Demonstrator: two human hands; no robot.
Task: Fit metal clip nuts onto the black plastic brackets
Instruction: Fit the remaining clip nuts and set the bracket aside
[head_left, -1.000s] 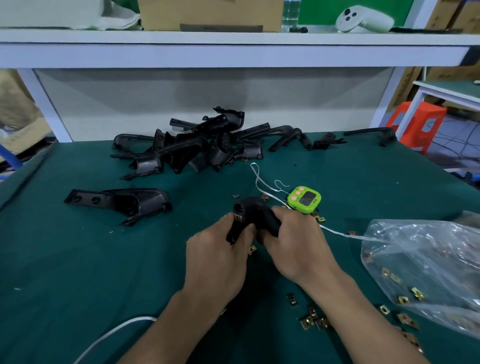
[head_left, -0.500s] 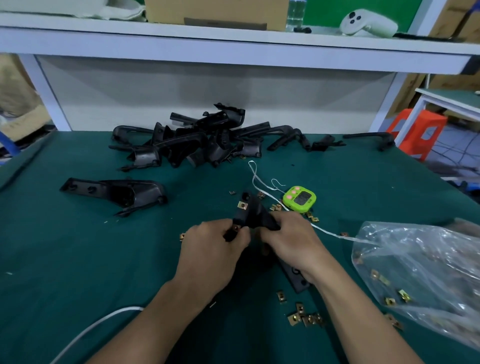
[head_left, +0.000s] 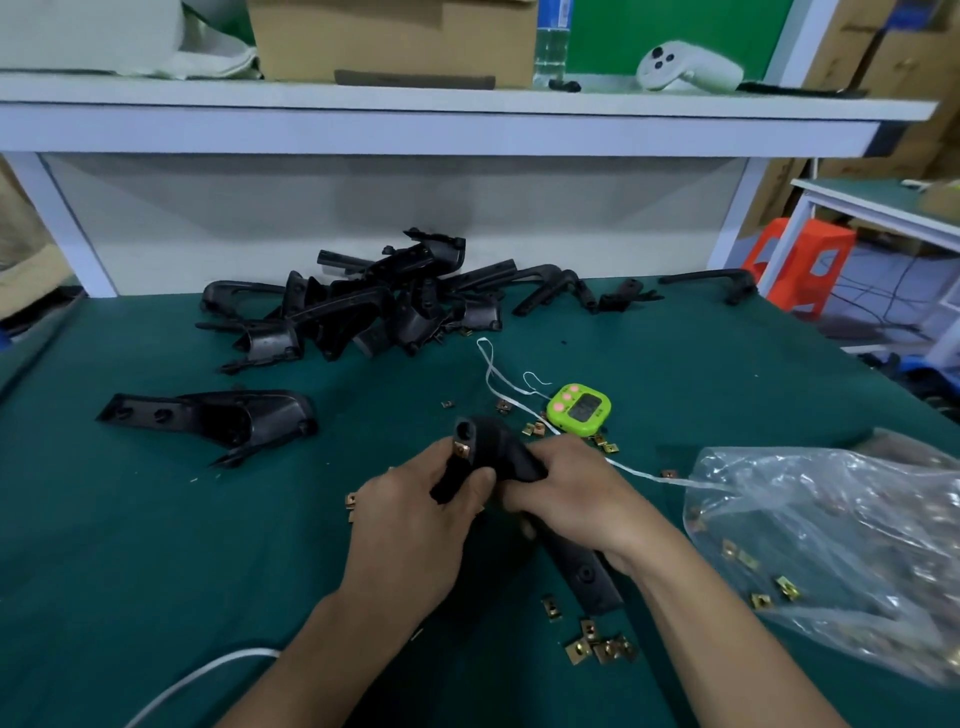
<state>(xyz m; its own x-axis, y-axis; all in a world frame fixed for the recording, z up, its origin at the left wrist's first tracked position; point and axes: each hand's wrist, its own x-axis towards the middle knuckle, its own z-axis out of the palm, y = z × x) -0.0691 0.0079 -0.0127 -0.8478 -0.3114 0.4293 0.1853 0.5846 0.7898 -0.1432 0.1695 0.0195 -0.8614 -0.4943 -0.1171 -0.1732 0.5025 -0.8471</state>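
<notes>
Bracket pile (head_left: 374, 306) behind timer (head_left: 579, 410); bag (head_left: 841, 545) right; loose clip nuts (head_left: 597, 644) nearest

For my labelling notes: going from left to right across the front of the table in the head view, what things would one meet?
In order: lone black bracket → left hand → right hand → clear plastic bag of clip nuts. The held bracket overlaps both hands, so it is left out.

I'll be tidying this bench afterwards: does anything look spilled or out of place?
Yes. Clip nuts lie scattered loose on the green mat, outside the plastic bag: a cluster nearest the person, more around the green timer. The black brackets at the back sit in a tangled heap.
</notes>
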